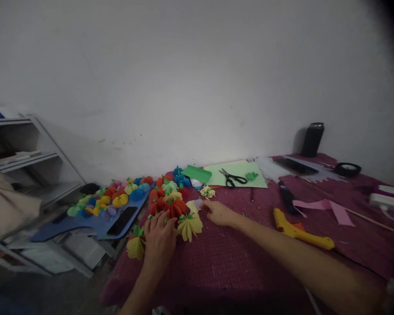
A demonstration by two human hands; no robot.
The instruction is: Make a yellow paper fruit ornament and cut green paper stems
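My left hand (160, 236) rests over a cluster of folded-paper pumpkin shapes, its fingers bent but apart. Beside its fingertips are a red paper pumpkin (174, 207) and a pale yellow one (189, 226); another yellow one (136, 247) lies to its left. What is under the palm is hidden. My right hand (218, 213) reaches in from the right, fingers drawn together at a small lilac and cream paper pumpkin (194, 205). Behind that lies a little heap of pale paper bits (207, 191).
Black-handled scissors (231, 178) lie on pale green paper (213, 170). To the right are a yellow glue gun (302, 234), pink ribbon (331, 208), black tape (347, 169) and a black bottle (312, 140). Left, a blue board (85, 231) carries more pumpkins and a phone (121, 220).
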